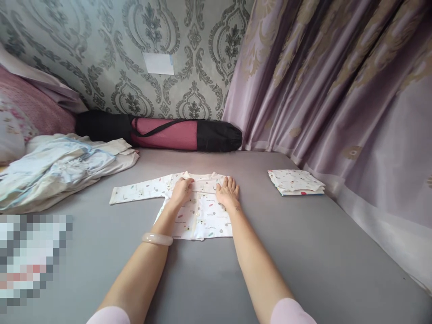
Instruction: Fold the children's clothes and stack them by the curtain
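Observation:
A small white baby shirt (212, 220) with a scattered print lies front up on the grey bed sheet (199, 279). One sleeve stretches out to the left, while the right one is folded inward across the chest. At the upper chest, my left hand (182, 190) has its fingers closed on the cloth, by the end of the folded sleeve; its fingertips are partly hidden. My right hand (228, 191) lies flat on the right shoulder, fingers extended and pressing on the fabric. A pale bangle (157, 239) circles my left wrist.
Folded printed clothes (296, 182) rest at the right, near the purple curtain (324, 81). Crumpled clothes (64, 166) are heaped at the left. Along the wall lies a long black and pink bag (165, 133). A blurred patch (27, 261) covers something at lower left.

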The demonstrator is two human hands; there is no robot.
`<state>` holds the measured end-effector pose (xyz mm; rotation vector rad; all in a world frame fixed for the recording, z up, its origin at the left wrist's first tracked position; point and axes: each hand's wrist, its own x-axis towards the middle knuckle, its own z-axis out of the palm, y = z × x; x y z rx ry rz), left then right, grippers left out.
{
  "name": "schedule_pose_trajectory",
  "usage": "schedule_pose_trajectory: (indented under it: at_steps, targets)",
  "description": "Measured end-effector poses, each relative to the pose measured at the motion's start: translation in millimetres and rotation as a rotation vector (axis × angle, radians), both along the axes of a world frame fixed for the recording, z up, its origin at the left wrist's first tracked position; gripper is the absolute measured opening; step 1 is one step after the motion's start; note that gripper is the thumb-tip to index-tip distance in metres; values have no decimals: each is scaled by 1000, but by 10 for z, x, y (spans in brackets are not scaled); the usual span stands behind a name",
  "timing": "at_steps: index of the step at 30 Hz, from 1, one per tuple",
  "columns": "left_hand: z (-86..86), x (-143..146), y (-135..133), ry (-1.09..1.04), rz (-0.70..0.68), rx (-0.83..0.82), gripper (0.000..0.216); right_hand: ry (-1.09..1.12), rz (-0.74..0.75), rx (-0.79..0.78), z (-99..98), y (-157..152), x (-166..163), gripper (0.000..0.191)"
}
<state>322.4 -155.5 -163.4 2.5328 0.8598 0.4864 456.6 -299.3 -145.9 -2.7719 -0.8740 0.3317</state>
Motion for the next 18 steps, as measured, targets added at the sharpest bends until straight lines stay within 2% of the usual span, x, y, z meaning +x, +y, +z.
schedule_pose_trajectory:
  at_steps: [5, 7, 9, 11, 13, 15, 18]
  targets:
    - [90, 11, -158, 62, 62, 140, 43, -24, 35, 24, 68, -11, -31, 63]
    - [107, 62, -247, 40, 12, 203, 48, -52, 153, 73, 110, 16, -96, 60]
    - [72, 136, -319, 25, -112, 239, 54, -45, 304, 116, 139, 57, -174, 57]
    - [-7, 206, -362, 23, -227, 224, 57, -6, 406, 129, 143, 95, -243, 57]
    - [-94, 245, -376, 35, -268, 194, 58, 37, 432, 111, 121, 119, -288, 58]
    - [-143, 243, -371, 50, -254, 174, 56, 50, 432, 88, 85, 127, -310, 57]
    - [-117, 178, -344, 69, -188, 144, 54, 25, 431, 69, 37, 126, -319, 56]
